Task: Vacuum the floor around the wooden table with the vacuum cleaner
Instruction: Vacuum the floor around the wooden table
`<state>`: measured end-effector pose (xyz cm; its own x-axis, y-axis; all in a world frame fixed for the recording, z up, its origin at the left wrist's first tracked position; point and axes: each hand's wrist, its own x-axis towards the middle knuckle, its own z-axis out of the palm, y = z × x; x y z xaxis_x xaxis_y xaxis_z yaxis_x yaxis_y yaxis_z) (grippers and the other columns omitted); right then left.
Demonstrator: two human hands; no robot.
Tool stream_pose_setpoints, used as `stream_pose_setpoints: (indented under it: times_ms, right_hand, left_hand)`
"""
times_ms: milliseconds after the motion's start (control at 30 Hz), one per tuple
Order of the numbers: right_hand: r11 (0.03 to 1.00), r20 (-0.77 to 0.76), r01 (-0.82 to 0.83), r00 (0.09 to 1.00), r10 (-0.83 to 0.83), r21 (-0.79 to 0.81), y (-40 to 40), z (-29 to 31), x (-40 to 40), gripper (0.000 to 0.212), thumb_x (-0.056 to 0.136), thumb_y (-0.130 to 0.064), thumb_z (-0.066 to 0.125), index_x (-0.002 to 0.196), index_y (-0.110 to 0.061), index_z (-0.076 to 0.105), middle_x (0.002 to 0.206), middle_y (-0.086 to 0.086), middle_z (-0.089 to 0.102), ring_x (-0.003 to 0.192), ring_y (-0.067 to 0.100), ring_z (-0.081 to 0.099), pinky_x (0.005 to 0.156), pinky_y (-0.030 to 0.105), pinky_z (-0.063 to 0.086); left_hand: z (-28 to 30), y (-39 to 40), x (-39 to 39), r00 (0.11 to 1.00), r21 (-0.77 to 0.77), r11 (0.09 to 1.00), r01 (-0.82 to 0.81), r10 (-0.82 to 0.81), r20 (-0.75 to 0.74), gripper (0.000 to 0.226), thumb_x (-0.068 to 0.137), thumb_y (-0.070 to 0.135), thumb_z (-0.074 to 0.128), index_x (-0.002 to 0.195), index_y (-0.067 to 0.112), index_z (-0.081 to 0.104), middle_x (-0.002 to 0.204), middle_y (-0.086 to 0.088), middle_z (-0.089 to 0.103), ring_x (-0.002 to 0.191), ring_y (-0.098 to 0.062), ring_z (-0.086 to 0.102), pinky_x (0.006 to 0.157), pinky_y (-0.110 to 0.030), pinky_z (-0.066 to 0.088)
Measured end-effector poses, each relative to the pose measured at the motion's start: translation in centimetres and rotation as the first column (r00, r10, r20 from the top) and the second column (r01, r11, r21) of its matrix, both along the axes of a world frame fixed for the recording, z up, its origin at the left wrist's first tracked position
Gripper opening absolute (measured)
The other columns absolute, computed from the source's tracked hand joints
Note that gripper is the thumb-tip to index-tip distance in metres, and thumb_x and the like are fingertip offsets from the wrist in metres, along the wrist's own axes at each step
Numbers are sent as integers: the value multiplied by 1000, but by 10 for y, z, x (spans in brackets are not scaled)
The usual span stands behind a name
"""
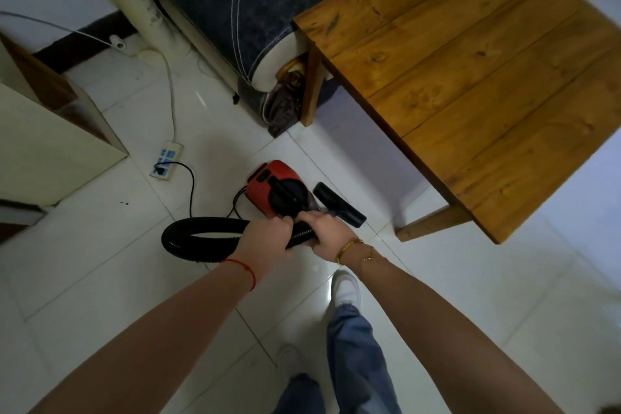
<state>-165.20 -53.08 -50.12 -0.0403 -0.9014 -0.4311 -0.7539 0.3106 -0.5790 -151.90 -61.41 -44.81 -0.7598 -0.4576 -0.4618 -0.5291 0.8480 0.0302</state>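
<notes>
Vacuum cleaner (pixel 273 190) shows no legible label; left hand (pixel 268 236) and right hand (pixel 323 235) grip its hose (pixel 195 224).

Vacuum cleaner (pixel 274 190): small red body with a black round top and handle, set on the white tiled floor (pixel 437 296) near the table's front leg.
Hose (pixel 201 237): black, ribbed, curled in a loop on the floor left of the body.
Nozzle (pixel 339 204): black, flat, lying just right of the body.
Wooden table (pixel 470 77): bare plank top, seen from above at upper right.
</notes>
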Motion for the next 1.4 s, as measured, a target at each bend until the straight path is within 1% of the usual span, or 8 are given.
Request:
stream_pose_setpoints:
  times_ms: [233, 467, 567, 800, 967, 1167, 1267, 1400]
  right_hand:
    - [996, -25, 89, 996, -90, -26, 22, -3, -9, 39, 81, -7, 60, 118, -15, 51, 112, 9, 59, 95, 30, 59, 74, 35, 50]
    - [989, -66, 148, 987, -150, -22, 25, -12, -58, 43, 80, -5, 59, 121, -15, 51, 118, 8, 58, 98, 29, 60, 77, 33, 51]
    - [987, -64, 159, 985, -160, -21, 22, -16, -87, 36, 79, -6, 60, 113, -16, 50, 110, 6, 58, 95, 28, 60, 75, 35, 52]
    - [992, -87, 125, 988, -125, -2, 10, -17, -152, 25, 79, -9, 62, 102, -15, 53, 104, 4, 58, 93, 24, 58, 71, 35, 52]
    - [998, -132, 39, 991, -32, 50, -2, -11, -182, 31, 79, -17, 65, 108, -13, 55, 108, 7, 58, 96, 25, 58, 67, 29, 46]
    - [993, -177, -32, 983, 53, 117, -13, -9, -178, 37, 79, -19, 68, 114, -12, 58, 111, 10, 54, 95, 28, 60, 68, 29, 44]
    - [989, -178, -37, 982, 62, 144, -13, -7, -165, 33, 81, -22, 67, 112, -13, 59, 110, 9, 56, 93, 28, 62, 74, 33, 50]
    - [988, -143, -22, 989, 44, 150, -5, -4, -135, 29, 80, -22, 64, 108, -14, 57, 101, 8, 65, 91, 27, 64, 77, 39, 55]
  left_hand:
    - [2, 13, -17, 999, -2, 999, 55, -55, -1, 25, 91, 29, 53, 111, 14, 50, 102, -3, 65, 89, -21, 65, 66, -29, 43]
    - [-4, 14, -74, 995, -8, 995, 101, -101, -6, 33, 92, 32, 52, 119, 12, 46, 100, -4, 65, 88, -23, 66, 63, -29, 37]
    - [-6, 11, -105, 994, -11, 994, 108, -107, 10, 34, 92, 32, 52, 119, 11, 47, 100, -4, 65, 88, -22, 66, 62, -28, 36]
    - [-9, 1, -169, 996, 14, 996, 84, -85, 33, 26, 93, 31, 53, 112, 14, 52, 99, -3, 64, 86, -21, 65, 63, -28, 38]
    - [-10, -3, -192, 992, 6, 992, 123, -123, 24, 25, 95, 32, 49, 112, 14, 52, 101, -3, 64, 88, -20, 65, 63, -27, 37]
    - [-8, -5, -192, 986, 4, 987, 163, -163, 41, 25, 94, 33, 50, 110, 13, 53, 97, -2, 64, 80, -18, 63, 58, -24, 36]
    - [-5, -3, -180, 984, 4, 985, 170, -170, 60, 27, 94, 33, 50, 112, 13, 52, 96, -2, 64, 71, -17, 56, 44, -20, 21]
    - [2, 3, -152, 976, 2, 980, 201, -200, 80, 33, 95, 34, 49, 119, 12, 47, 101, -4, 63, 82, -18, 63, 44, -20, 19]
